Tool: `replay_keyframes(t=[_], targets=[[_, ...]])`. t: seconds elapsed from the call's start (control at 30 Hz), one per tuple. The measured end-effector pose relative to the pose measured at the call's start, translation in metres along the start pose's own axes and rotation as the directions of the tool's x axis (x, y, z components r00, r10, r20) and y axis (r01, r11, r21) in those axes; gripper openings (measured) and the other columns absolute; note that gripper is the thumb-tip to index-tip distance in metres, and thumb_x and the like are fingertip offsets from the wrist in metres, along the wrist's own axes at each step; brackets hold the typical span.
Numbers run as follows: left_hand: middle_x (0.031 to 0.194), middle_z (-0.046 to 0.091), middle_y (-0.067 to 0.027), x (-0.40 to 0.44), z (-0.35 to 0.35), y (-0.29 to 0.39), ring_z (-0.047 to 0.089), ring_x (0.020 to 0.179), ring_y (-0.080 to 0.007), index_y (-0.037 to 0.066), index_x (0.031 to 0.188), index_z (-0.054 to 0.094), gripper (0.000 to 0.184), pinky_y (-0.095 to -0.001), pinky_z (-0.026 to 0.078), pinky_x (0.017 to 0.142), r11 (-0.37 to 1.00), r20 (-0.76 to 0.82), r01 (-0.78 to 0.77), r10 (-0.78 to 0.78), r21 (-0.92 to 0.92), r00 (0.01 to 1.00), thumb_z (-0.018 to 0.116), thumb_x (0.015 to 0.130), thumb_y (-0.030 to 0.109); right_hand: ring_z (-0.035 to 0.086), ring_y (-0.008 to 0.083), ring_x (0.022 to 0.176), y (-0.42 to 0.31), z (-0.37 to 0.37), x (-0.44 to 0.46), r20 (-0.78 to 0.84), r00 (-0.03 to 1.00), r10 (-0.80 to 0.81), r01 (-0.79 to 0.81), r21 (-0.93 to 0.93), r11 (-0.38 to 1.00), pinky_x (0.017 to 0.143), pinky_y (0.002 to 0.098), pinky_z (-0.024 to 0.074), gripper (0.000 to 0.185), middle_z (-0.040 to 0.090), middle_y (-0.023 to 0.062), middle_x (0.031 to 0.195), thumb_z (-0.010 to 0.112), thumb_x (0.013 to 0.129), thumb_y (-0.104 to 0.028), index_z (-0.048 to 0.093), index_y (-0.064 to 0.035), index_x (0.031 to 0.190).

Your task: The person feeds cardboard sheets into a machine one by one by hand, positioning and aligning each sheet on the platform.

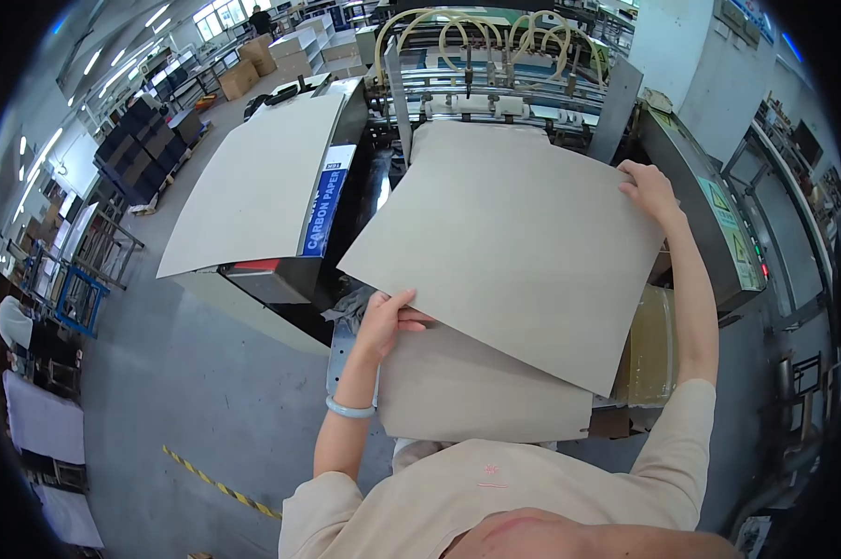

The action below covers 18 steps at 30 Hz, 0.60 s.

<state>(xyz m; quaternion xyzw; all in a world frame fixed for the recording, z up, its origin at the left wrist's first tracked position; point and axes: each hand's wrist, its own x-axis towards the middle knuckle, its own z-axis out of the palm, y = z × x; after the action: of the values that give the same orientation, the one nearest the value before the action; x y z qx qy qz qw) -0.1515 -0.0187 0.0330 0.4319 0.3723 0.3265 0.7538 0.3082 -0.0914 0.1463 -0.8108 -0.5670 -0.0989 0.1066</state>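
Note:
A large beige cardboard sheet (523, 233) lies tilted over the machine's feed area, turned at an angle to the sheet below. My left hand (390, 321) grips its near edge, thumb on top and fingers underneath. At the far right edge, my right hand (649, 191) holds the same sheet, fingers over the top and thumb along the side. Beneath it a second beige sheet (476, 387) shows, close to my body, with its near edge towards me. What lies under this lower sheet is hidden.
Ahead stands a machine (495, 79) with rollers and looping hoses. To the left, another sheet (262, 177) covers a side unit beside a blue carbon paper box (327, 205). A taped carton (649, 345) sits right, below a control panel (718, 214). Floor tape (220, 483) runs lower left.

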Motion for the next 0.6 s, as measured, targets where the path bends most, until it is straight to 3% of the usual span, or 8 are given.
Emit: replay_keyframes(t=[0.4, 0.47, 0.53, 0.6], targets=[[0.083, 0.064, -0.0212, 0.022, 0.035, -0.015, 0.068, 0.067, -0.0238, -0.015, 0.101, 0.050, 0.028, -0.0212, 0.054, 0.051, 0.998, -0.069, 0.059, -0.061, -0.022, 0.996, 0.054, 0.087, 0.009, 0.061, 0.0282, 0.082, -0.011, 0.021, 0.045, -0.061, 0.998, -0.014, 0.001, -0.213, 0.977, 0.073, 0.0374, 0.0467, 0.026, 0.065, 0.0090, 0.088, 0.061, 0.074, -0.009, 0.061, -0.0104, 0.100], [0.085, 0.064, -0.0207, 0.033, 0.045, -0.012, 0.068, 0.068, -0.0237, -0.015, 0.101, 0.048, 0.027, -0.0218, 0.054, 0.053, 0.996, -0.080, 0.043, -0.048, -0.073, 0.996, 0.053, 0.087, 0.009, 0.059, 0.0270, 0.085, -0.012, 0.028, 0.063, -0.289, 0.947, -0.137, 0.041, -0.315, 0.948, 0.075, 0.0369, 0.0454, 0.027, 0.064, 0.0076, 0.092, 0.061, 0.073, -0.009, 0.061, -0.0113, 0.100], [0.086, 0.063, -0.0202, 0.044, 0.054, -0.011, 0.068, 0.068, -0.0236, -0.015, 0.101, 0.046, 0.027, -0.0225, 0.055, 0.054, 0.992, -0.093, 0.027, -0.038, -0.126, 0.995, 0.052, 0.087, 0.008, 0.058, 0.0259, 0.089, -0.011, 0.034, 0.075, -0.481, 0.832, -0.275, 0.054, -0.424, 0.904, 0.077, 0.0364, 0.0440, 0.029, 0.063, 0.0063, 0.095, 0.060, 0.072, -0.009, 0.061, -0.0122, 0.101], [0.086, 0.062, -0.0201, 0.058, 0.061, -0.018, 0.067, 0.068, -0.0238, -0.014, 0.101, 0.045, 0.026, -0.0236, 0.055, 0.056, 0.987, -0.093, 0.016, -0.031, -0.162, 0.995, 0.051, 0.088, 0.007, 0.055, 0.0224, 0.092, -0.033, 0.034, 0.071, -0.591, 0.765, -0.255, 0.055, -0.335, 0.941, 0.081, 0.0366, 0.0410, 0.028, 0.061, 0.0027, 0.096, 0.059, 0.071, -0.012, 0.062, -0.0143, 0.099]])
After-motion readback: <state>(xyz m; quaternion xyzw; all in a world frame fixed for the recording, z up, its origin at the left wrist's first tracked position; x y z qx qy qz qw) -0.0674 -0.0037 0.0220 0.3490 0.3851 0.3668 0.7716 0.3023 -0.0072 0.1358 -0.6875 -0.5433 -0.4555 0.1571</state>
